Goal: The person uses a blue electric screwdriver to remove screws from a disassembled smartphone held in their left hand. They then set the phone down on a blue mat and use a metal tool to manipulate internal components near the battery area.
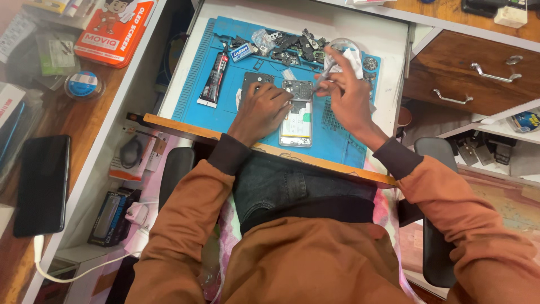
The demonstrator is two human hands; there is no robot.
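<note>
An opened phone [297,115] with its back off lies on a blue work mat [225,107] in a pulled-out drawer. My left hand [261,110] rests on the phone's left side and holds it down. My right hand [349,93] grips a thin metal tool [326,76] whose tip points at the phone's upper part. A dark square cover piece [254,80] lies just above my left hand.
A black glue tube [214,79] lies at the mat's left. Several small dark phone parts [292,48] are heaped at the mat's far edge. A black phone [42,186] lies on the wooden desk at left, an orange box [115,31] beyond it. Wooden drawers [472,73] stand at right.
</note>
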